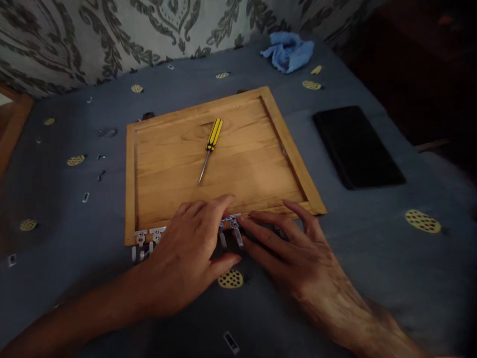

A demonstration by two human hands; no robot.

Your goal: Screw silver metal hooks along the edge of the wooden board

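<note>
A framed wooden panel (171, 164) lies flat on the blue cloth. Along its near edge runs a metal strip with several hooks (235, 231). My left hand (186, 248) lies over the middle of the strip, fingers stretched forward and thumb apart, hiding part of the hooks. At the strip's right part is my right hand (294, 253), its fingers spread, with fingertips touching the metal and the frame edge. On the panel, beyond both hands, rests a screwdriver (212, 141) with a yellow and black handle.
A black phone-like slab (359, 147) lies to the right. Behind it sits a crumpled blue cloth (288, 52). Small dark metal hooks (101, 175) are scattered at left. A patterned fabric surface (149, 35) rises at the back, and a wooden edge (17, 124) stands far left.
</note>
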